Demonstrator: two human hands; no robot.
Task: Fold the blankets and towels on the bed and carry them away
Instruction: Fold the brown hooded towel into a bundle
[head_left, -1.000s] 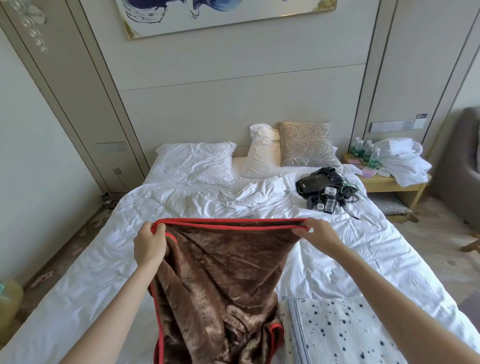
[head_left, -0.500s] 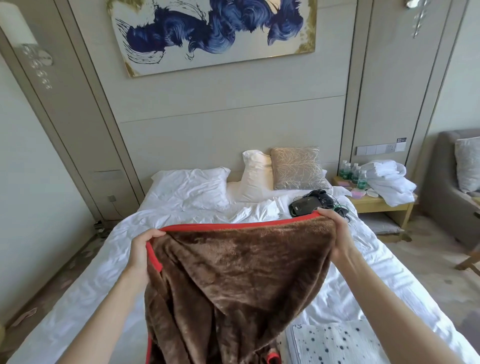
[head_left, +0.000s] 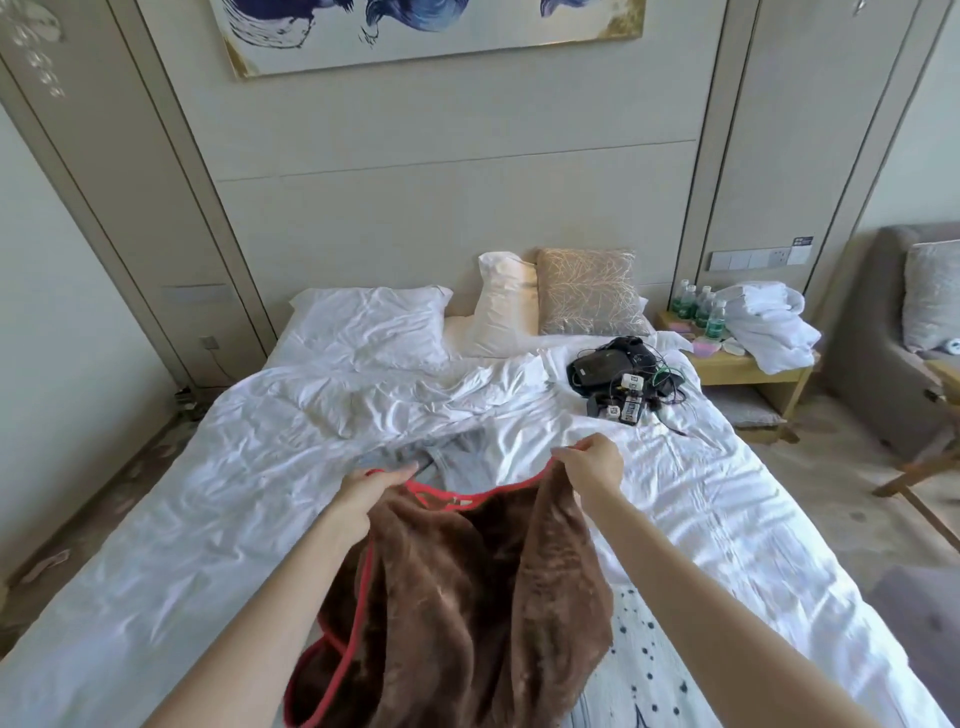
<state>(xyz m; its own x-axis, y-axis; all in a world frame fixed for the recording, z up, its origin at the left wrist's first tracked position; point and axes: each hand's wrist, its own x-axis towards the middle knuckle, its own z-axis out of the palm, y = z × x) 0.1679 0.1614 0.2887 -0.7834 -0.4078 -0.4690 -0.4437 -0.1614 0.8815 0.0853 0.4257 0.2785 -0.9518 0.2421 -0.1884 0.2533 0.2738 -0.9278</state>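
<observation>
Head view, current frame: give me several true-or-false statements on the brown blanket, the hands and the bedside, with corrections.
1. The left hand and the right hand both grip the brown blanket by its red-trimmed edge. True.
2. The brown blanket lies folded flat on the bed. False: it hangs bunched from the hands.
3. Black electronics with cables lie on the bed near the patterned cushion. True.
4. The bedside table is bare. False: bottles and a heap of white cloth sit on it.
5. A spotted white cloth lies right of the blanket. True.
</observation>
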